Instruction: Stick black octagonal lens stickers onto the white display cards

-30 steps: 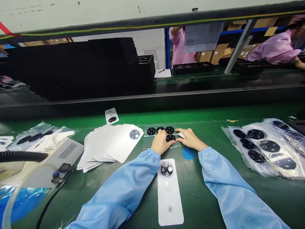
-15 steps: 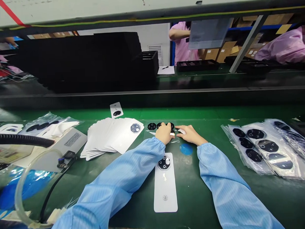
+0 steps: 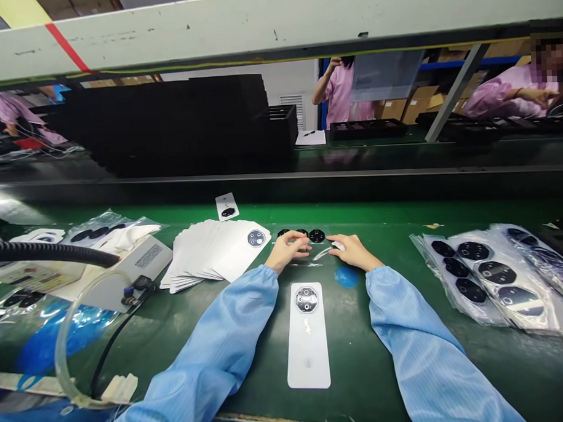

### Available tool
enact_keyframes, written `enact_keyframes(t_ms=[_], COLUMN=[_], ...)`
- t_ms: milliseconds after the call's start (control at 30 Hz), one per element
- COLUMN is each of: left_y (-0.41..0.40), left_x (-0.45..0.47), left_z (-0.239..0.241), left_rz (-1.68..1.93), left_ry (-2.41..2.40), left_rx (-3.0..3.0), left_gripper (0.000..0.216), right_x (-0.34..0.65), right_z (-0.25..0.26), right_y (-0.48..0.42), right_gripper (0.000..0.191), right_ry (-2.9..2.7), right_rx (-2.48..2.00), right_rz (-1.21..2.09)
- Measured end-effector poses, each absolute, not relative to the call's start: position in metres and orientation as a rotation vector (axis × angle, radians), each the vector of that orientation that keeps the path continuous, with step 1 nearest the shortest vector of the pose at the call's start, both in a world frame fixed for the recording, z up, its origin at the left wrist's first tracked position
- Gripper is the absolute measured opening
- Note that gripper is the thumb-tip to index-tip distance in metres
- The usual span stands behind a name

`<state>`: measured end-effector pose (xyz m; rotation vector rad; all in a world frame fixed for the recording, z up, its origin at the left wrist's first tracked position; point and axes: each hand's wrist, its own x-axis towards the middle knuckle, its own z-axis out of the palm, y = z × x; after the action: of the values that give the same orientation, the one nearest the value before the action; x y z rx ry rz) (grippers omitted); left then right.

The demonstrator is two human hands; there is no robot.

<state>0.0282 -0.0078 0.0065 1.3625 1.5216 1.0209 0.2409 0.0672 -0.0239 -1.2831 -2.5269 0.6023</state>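
My left hand (image 3: 288, 250) hovers over a clear plastic sheet or bag (image 3: 303, 261), its fingers bent and apart, with nothing visible between them. It partly covers a row of black round camera-lens covers; the rightmost cover (image 3: 316, 235) shows fully. My right hand (image 3: 352, 251) is at the plastic's right edge, thumb and index finger closed on it. Something white, perhaps a finger cot, covers one fingertip. Nearer me, a white phone-shaped panel (image 3: 308, 345) lies flat with a dark lens cover (image 3: 307, 300) at its top end.
Fanned white panels (image 3: 204, 254) lie left, beside a white box (image 3: 149, 265) and a hose (image 3: 60, 360). Bagged lens covers (image 3: 496, 277) lie right. A small white card (image 3: 226, 207) and blue film disc (image 3: 346, 276) are nearby. Co-workers in pink stand beyond the black stack (image 3: 181, 122).
My left hand has drawn back leftward from the lens covers, uncovering the rightmost one, and its fingers have spread. My right hand stays at the plastic's edge. The view has tilted slightly.
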Motion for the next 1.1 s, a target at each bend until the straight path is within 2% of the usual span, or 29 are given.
enact_keyframes(t_ms=[300, 600, 733, 933, 1100], left_y=[-0.045, -0.064, -0.075, -0.099, -0.113], left_x=[-0.024, -0.035, -0.026, -0.005, 0.007], left_z=[0.009, 0.005, 0.011, 0.017, 0.009], left_rz=[1.158, 1.137, 1.103, 1.036, 0.976], left_ry=[1.040, 0.933, 0.918, 1.089, 1.326], left_rx=[0.891, 0.721, 0.722, 1.044, 1.732], left_gripper=[0.052, 0.038, 0.035, 0.031, 0.043], right_x=[0.244, 0.248, 0.245, 0.241, 0.239], right_z=[-0.010, 0.009, 0.004, 0.002, 0.000], right_y=[0.058, -0.026, -0.061, -0.070, -0.072], right_gripper=[0.031, 0.027, 0.037, 0.065, 0.064], right_ry=[-2.366, -2.266, -2.373, -2.614, -2.721], right_rx=[-1.271, -1.224, -1.183, -1.085, -1.038], right_rz=[0.625, 0.679, 0.771, 0.783, 0.646])
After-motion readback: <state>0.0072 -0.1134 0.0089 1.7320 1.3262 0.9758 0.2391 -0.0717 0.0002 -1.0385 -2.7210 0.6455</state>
